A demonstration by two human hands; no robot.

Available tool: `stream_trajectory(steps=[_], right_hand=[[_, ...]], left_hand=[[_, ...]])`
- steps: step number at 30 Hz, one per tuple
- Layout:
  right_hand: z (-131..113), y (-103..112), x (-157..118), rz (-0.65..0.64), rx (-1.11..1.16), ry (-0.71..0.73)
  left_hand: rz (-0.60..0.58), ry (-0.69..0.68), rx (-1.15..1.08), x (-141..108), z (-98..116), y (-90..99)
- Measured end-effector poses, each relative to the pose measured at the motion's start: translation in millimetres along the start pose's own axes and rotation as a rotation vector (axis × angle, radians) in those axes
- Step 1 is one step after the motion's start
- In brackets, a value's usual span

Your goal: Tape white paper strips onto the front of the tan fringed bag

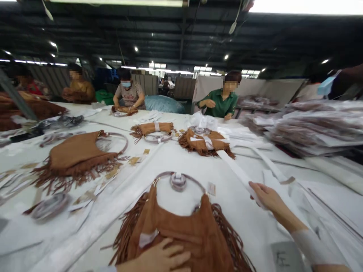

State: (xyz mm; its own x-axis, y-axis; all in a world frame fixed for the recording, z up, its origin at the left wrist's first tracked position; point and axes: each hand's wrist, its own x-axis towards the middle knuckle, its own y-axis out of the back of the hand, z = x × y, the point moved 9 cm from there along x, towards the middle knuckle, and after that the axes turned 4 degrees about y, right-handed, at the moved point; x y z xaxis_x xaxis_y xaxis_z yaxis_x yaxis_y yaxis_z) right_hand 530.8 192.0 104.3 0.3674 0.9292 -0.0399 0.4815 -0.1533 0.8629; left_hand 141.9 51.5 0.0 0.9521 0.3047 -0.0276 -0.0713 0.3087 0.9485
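Note:
A brown fringed bag lies on the white table right in front of me, its handle pointing away, with a wrapped coiled strap inside the handle loop. Spread fingers of my left hand rest flat on the bag's lower front, beside a small white tissue piece. Off to the right, my right hand pinches a long white paper strip between thumb and fingers. The strip's far end lies by another fringed bag with white wrapping around it.
More brown bags lie on the table, one at the left and one farther back. Plastic-wrapped goods are piled at the right. A person in green and a masked person are across the table.

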Motion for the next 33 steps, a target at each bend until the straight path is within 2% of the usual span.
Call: stream_trajectory(steps=[2,5,7,9,11,14,19,22,25,27,29,33], right_hand=[[-43,-21,-51,-0.097,0.234,0.149],[-98,-65,-138,-0.372,0.412,0.351],[-113,-92,-180,-0.481,0.408,0.431],[-111,-115,-201,-0.521,0.395,0.462],[-102,-131,-205,-0.531,0.384,0.473],[-95,-141,-203,-0.555,0.363,0.495],[-116,-144,-214,-0.657,0.264,0.58],[-128,-147,-220,-0.671,0.197,0.627],[-134,-151,-226,-0.732,0.184,0.661],[-134,-153,-228,-0.761,0.173,0.668],[-130,-156,-229,-0.765,0.129,0.669],[-123,-156,-228,-0.651,-0.033,0.724]], left_hand=[[0.068,-0.013,-0.046,-7,7,7.1],[0.149,0.015,-0.032,-12,11,17.5],[0.172,0.113,-0.015,-15,9,20.6],[0.187,0.268,-0.001,-18,4,20.3],[0.203,0.392,0.022,-23,5,16.9],[0.243,0.454,0.077,-28,19,10.6],[0.311,0.37,0.196,-34,53,10.1],[0.401,0.33,0.288,-38,64,23.1],[0.482,0.325,0.357,-38,65,35.3],[0.462,0.36,0.35,-34,57,35.6],[0.382,0.424,0.302,-29,44,29.6],[0.17,0.565,0.16,-22,18,11.3]])
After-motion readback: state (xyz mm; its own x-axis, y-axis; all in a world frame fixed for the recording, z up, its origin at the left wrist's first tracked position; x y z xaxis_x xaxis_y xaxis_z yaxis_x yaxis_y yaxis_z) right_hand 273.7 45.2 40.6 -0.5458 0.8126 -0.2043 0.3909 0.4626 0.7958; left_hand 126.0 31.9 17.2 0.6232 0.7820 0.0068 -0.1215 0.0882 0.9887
